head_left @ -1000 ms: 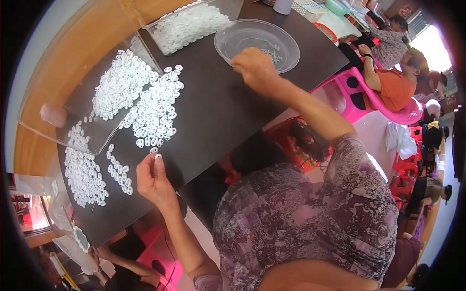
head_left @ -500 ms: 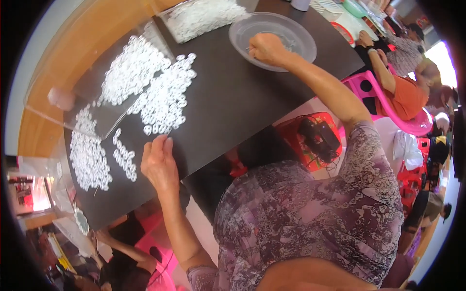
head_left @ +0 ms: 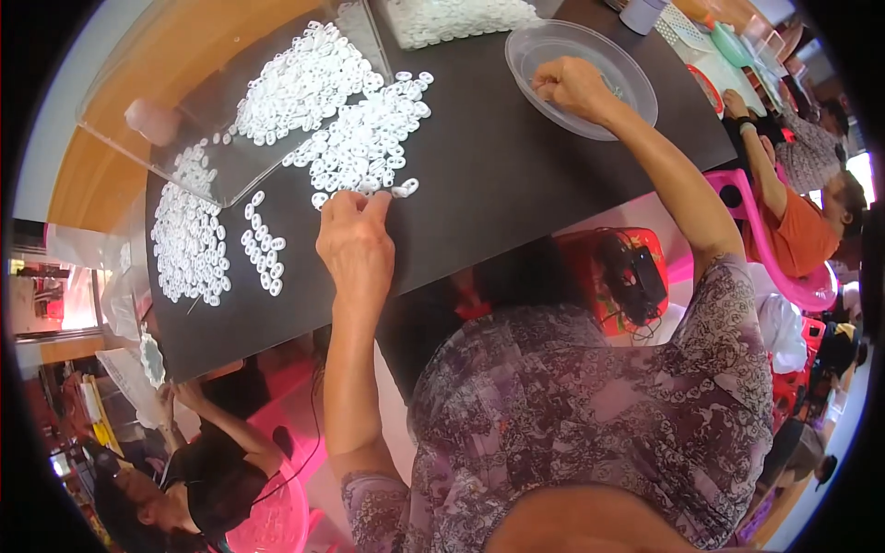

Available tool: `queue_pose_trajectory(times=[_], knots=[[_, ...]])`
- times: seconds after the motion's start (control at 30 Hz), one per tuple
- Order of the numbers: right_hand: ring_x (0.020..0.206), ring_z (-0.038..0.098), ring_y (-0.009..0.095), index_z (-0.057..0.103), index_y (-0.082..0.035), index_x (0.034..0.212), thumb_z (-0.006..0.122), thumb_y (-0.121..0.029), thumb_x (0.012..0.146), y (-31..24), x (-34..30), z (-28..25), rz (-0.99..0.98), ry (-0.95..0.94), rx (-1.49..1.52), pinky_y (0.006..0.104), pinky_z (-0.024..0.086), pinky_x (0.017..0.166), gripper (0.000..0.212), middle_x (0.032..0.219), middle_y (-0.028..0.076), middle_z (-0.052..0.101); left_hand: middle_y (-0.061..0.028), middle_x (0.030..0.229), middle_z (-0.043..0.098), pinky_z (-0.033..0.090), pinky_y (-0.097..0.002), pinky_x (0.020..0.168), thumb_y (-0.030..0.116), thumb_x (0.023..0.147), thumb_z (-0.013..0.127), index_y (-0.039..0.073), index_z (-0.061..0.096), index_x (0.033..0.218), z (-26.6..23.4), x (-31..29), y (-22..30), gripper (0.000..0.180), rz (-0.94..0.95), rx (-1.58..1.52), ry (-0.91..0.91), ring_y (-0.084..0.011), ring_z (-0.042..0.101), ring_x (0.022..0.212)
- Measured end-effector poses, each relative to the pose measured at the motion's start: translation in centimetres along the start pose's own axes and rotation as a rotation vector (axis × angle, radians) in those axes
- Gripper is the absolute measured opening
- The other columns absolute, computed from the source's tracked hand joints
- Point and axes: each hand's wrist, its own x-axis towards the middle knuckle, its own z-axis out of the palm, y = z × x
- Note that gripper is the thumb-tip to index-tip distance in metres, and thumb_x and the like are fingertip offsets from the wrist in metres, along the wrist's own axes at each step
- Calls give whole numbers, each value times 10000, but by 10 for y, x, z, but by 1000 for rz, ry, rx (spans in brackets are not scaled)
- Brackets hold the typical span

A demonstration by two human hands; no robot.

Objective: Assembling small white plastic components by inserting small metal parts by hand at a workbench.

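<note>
My left hand [head_left: 355, 238] rests at the near edge of a loose heap of small white oval pieces [head_left: 355, 147], each with dark marks or holes. Its fingertips touch the pieces, with thumb and fingers a little apart. My right hand [head_left: 576, 89] is over a clear, shallow round bowl [head_left: 636, 112] at the far right of the table. The fingers there are curled and pressed together; whatever they may hold is hidden. Small bits that I cannot make out lie at the bottom of the bowl.
A clear plastic sheet or box [head_left: 138, 166] stands over the dark table [head_left: 470, 194] among more white pieces [head_left: 189, 244]. Another container of white pieces [head_left: 452, 20] is at the back. A co-worker [head_left: 221, 488] sits at lower left, another [head_left: 793, 221] at right by a pink chair [head_left: 770, 249].
My left hand has moved forward and right onto the heap's near edge. My right hand remains over the bowl, fingers still curled. The whole view has shifted.
</note>
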Motion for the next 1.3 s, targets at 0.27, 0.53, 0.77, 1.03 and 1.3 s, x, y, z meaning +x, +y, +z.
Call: queue_pose_trajectory(times=[0.27, 0.53, 0.77, 1.03, 1.3], knots=[[659, 564, 249, 621, -20, 805, 606, -119, 729, 4, -20, -2, -8, 127, 132, 354, 440, 633, 126, 704, 120, 595, -96, 747, 539, 452, -355, 625, -18, 709, 643, 73, 667, 896, 0, 2, 4, 210, -84, -24, -18, -259, 562, 734], [700, 589, 349, 632, -69, 743, 579, -164, 723, 22, -20, 2, -61, 193, 74, 439, 451, 638, 110, 723, 154, 620, -97, 791, 515, 461, -393, 614, -29, 672, 553, 68, 604, 760, 5, 9, 6, 141, 34, 68, -78, -289, 525, 762], [695, 593, 347, 638, -79, 739, 582, -126, 692, 26, -17, 2, -42, 216, 133, 443, 457, 626, 87, 707, 145, 623, -106, 822, 504, 463, -394, 605, -52, 634, 596, 32, 554, 819, 5, 11, 10, 207, 128, 57, -169, -294, 517, 783], [727, 595, 382, 607, -37, 688, 558, -88, 672, 17, 11, 4, -138, 93, -90, 469, 456, 627, 73, 709, 182, 608, -124, 795, 512, 465, -399, 606, -55, 634, 604, 31, 559, 803, 3, 18, 6, 195, 117, 111, -271, -299, 531, 769], [674, 585, 426, 572, 26, 619, 534, -109, 655, 22, 14, 10, -212, 71, -182, 503, 461, 606, 144, 692, 250, 586, -121, 771, 520, 454, -407, 599, -57, 661, 598, 35, 553, 793, 0, 24, 12, 167, 124, 102, -252, -304, 531, 740]])
